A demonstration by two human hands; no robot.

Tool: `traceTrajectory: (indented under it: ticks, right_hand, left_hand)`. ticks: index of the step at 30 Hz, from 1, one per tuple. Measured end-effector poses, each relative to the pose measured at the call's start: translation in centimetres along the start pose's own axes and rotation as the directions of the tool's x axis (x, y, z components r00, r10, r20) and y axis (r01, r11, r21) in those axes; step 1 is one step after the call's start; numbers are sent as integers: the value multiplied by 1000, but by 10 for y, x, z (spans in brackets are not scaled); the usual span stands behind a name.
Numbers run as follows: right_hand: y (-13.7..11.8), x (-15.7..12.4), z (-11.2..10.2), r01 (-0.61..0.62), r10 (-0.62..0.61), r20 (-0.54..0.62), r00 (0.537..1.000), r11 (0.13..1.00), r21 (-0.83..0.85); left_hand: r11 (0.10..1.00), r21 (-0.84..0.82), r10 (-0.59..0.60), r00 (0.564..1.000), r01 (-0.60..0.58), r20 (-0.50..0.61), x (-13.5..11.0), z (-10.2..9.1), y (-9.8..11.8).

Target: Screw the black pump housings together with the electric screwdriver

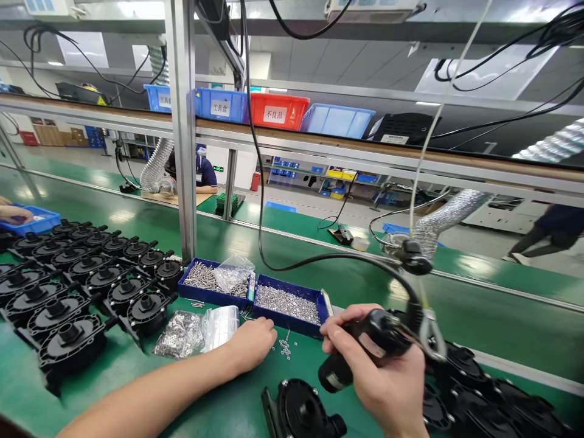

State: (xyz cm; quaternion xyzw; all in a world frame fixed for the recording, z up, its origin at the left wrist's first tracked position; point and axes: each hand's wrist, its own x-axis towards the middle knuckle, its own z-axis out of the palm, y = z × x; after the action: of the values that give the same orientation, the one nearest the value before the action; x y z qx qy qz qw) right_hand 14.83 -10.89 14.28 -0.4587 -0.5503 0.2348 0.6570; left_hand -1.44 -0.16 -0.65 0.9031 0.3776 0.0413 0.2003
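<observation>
My right hand is wrapped around a black electric screwdriver, which hangs from a cable and a hook. Below it lies a round black pump housing with a side spout, cut off by the lower edge. My left hand rests on the green bench with its fingers curled together. What those fingers hold, if anything, is hidden. Just right of them lie loose small nuts and a screw. Behind are a blue tray of nuts and a blue tray of long screws with a plastic bag on top.
Rows of black housings cover the left side, and more housings lie at right. A bag of small parts sits beside my left forearm. A metal post rises behind. Another person's hand is at far left.
</observation>
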Motion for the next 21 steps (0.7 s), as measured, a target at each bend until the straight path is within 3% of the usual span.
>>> traceTrajectory:
  ticks: [2,5,10,15,21]
  right_hand:
    - [-3,0,-7,74,-74,-34,997,997,12]
    - [-7,-1,-14,140,-138,-26,990,987,83]
    - [-10,-10,-7,76,-74,-19,997,990,118]
    - [-4,-13,4,63,-70,47,996,988,143]
    - [2,-13,11,4,-25,91,996,976,220]
  left_hand:
    - [995,-102,-17,998,23,57,-4,0,8]
    - [949,-300,-18,967,97,255,-6,0,13]
    - [839,-432,-24,814,332,580,-1,0,8]
    - [732,-520,46,729,441,683,3,1,6]
    - [660,-596,150,697,457,701,-2,-15,0]
